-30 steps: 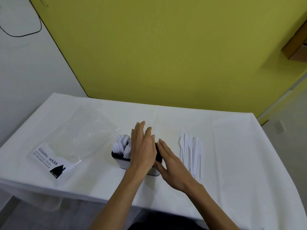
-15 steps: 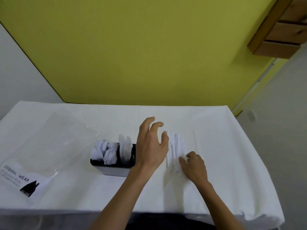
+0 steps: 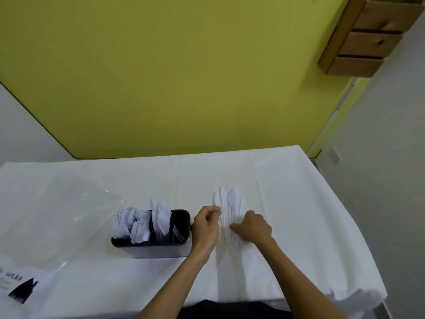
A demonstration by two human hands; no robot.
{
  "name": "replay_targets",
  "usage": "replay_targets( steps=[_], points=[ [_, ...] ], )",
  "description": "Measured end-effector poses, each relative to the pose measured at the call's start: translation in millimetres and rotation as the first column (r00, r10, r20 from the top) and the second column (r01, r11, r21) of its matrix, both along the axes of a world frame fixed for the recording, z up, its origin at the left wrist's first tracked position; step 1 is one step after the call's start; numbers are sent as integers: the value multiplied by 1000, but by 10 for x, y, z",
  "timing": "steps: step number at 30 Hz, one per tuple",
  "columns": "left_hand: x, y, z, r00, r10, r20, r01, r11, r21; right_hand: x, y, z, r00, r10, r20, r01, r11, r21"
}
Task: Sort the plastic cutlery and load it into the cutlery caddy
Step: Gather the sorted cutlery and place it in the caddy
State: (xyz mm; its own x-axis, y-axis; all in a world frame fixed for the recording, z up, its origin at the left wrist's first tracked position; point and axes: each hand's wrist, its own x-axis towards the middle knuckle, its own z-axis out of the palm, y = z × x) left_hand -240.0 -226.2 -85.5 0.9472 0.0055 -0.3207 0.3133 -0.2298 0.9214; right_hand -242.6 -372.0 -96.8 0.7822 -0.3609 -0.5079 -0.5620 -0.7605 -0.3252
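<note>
On the white-clothed surface [image 3: 299, 203], a loose row of white plastic knives [image 3: 231, 203] lies flat, blades pointing away from the person, between the two hands. The left hand [image 3: 205, 229] sits at the left edge of the row, just to the right of the caddy; its fingers [image 3: 212, 211] are curled in, with thumb and fingertips drawn together close to the leftmost knife. Whether they actually pinch that knife cannot be told, as white plastic blends with the white cloth there. The right hand [image 3: 253, 227] rests on the near ends of the knives, knuckles up, fingers [image 3: 234, 226] bent and pressing down onto the handles; how far they close round any handle is hidden under the hand.

The cutlery caddy [image 3: 151, 247], a dark box with pale sides, stands upright to the left of the left hand, almost touching it. Its left compartments hold white spoons and forks [image 3: 131, 226] standing bunched with their heads up, a middle compartment holds a few white knives [image 3: 161, 217], and the rightmost compartment [image 3: 181, 224] looks dark inside.

Farther left lies a clear plastic bag [image 3: 57, 217] with a printed label [image 3: 18, 286] at its near end.
</note>
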Motion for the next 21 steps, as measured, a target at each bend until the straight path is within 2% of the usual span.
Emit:
replay_targets(
  steps=[6, 14, 21],
  points=[
    [119, -56, -10, 999, 45, -8, -45, 999, -23, 72, 37, 5, 991, 128, 48, -118, 977, -178],
    [412, -113, -6, 994, 99, -53, -102, 993, -53, 112, -103, 46, 994, 102, -23, -104, 987, -125],
    [335, -258, -117, 980, -23, -196, 20, 1000, -16, -77, -254, 49, 994, 103, -21, -105, 980, -171]
  ],
)
